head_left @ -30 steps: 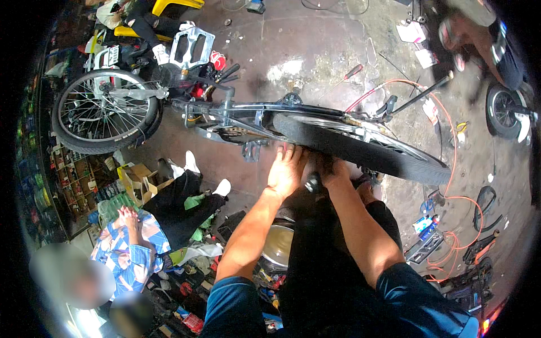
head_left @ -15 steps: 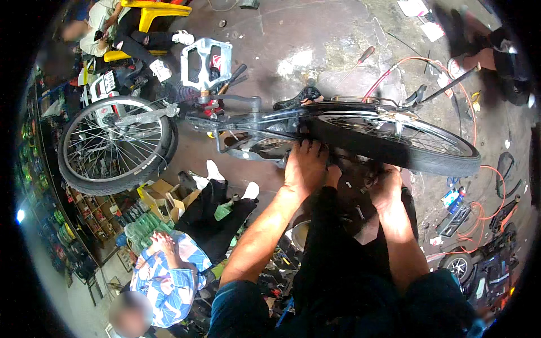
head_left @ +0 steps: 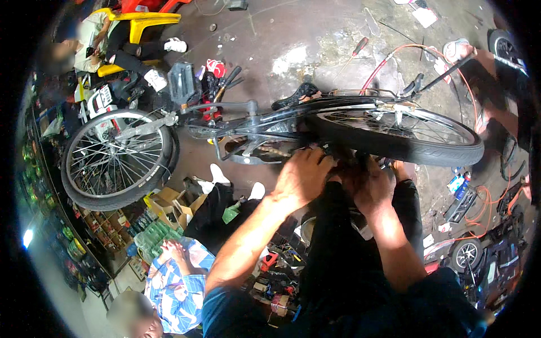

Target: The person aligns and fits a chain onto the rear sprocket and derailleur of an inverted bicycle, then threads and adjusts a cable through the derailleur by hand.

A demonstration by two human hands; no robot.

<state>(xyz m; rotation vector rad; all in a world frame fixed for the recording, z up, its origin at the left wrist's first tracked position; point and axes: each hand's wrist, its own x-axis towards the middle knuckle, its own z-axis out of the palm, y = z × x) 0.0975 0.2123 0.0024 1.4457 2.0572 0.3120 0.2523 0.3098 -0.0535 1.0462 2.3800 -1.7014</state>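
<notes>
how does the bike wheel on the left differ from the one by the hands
The left wheel shows more of its spoked face, while the right wheel appears nearer edge-on. The left wheel sits well away from the left hand and right hand; the right wheel is close to both. Both have dark tyres and spokes.

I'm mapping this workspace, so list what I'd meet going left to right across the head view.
Spoked bicycle wheel → grey pedal → left hand → right hand → small wheel at lower right.
</notes>
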